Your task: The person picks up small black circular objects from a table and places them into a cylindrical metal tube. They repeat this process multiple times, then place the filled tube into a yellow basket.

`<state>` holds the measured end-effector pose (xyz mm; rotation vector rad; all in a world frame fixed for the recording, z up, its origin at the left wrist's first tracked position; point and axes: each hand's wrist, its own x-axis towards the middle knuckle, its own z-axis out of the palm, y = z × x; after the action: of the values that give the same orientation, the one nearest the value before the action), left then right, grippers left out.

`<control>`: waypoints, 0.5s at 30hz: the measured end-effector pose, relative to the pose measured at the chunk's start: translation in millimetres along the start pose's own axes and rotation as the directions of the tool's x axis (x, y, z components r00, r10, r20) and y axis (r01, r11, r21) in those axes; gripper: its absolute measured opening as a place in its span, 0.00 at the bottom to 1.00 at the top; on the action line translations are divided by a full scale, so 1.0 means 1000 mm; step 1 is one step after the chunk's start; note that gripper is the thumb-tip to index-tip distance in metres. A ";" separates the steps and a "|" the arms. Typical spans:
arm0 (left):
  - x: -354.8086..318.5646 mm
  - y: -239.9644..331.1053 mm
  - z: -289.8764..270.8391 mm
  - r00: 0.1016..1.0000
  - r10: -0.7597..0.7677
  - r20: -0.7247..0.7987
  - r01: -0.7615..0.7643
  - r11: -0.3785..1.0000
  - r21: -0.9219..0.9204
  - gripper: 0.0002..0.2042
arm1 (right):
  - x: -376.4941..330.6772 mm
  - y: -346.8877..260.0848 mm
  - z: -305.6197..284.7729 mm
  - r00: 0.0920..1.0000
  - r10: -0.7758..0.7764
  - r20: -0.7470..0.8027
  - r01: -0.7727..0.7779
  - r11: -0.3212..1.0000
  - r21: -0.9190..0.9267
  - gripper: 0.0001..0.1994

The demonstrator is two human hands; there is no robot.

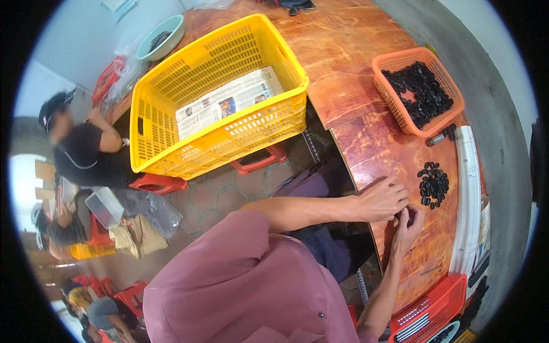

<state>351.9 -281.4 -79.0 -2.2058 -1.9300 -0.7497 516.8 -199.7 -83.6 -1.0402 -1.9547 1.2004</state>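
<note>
My left hand (384,199) and my right hand (408,226) meet over the near edge of the reddish-brown wooden table (366,137). Their fingers are bent and pinched together, and whatever lies between the fingertips is too small and covered to make out. Just beyond the fingers sits a loose pile of small black oval pieces (434,186). Farther along the table, an orange basket (394,108) holds a heap of similar small black pieces. Beside that basket lies a dark cylindrical object (439,137).
A big yellow crate (217,151) lined with newspaper stands at the left. Long white strips (468,194) run along the table's far side. A red basket (430,306) is at the lower right. Several people sit at left, one person in black (86,148) nearest.
</note>
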 end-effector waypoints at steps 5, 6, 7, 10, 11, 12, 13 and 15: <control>-0.075 -0.003 -0.058 0.913 -0.112 -0.393 0.051 0.985 -0.162 0.19 | -0.001 -0.007 0.001 0.948 -0.288 0.137 0.319 0.849 -0.422 0.13; -0.106 -0.009 -0.061 0.891 -0.217 -0.399 0.154 0.971 -0.185 0.15 | 0.000 -0.008 0.003 0.943 -0.311 0.123 0.333 0.844 -0.421 0.13; -0.136 -0.019 -0.067 0.877 -0.312 -0.366 0.251 0.946 -0.204 0.13 | 0.000 -0.006 0.002 0.939 -0.328 0.100 0.339 0.838 -0.427 0.12; -0.249 -0.053 -0.045 0.654 -0.708 -0.266 0.665 0.706 -0.244 0.11 | 0.002 -0.011 0.006 0.917 -0.388 0.094 0.387 0.805 -0.449 0.13; -0.302 -0.065 -0.020 0.504 -0.852 -0.145 0.811 0.524 -0.260 0.12 | 0.004 -0.016 0.009 0.902 -0.417 0.112 0.418 0.782 -0.463 0.14; -0.353 -0.072 0.007 0.321 -0.947 -0.021 0.916 0.316 -0.247 0.13 | 0.004 -0.019 0.011 0.887 -0.443 0.129 0.447 0.756 -0.478 0.15; -0.387 -0.073 0.023 0.166 -0.939 0.303 0.966 0.094 -0.240 0.16 | 0.003 -0.020 0.011 0.898 -0.421 0.132 0.426 0.750 -0.507 0.17; -0.424 -0.066 0.044 -0.068 -0.685 0.725 0.978 -0.190 -0.088 0.20 | 0.000 -0.017 0.010 0.921 -0.370 0.124 0.376 0.761 -0.528 0.16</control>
<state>273.3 -633.2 -316.3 -0.3209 -4.0531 -1.1828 503.7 -209.0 -71.9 -0.8278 -2.4392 0.4283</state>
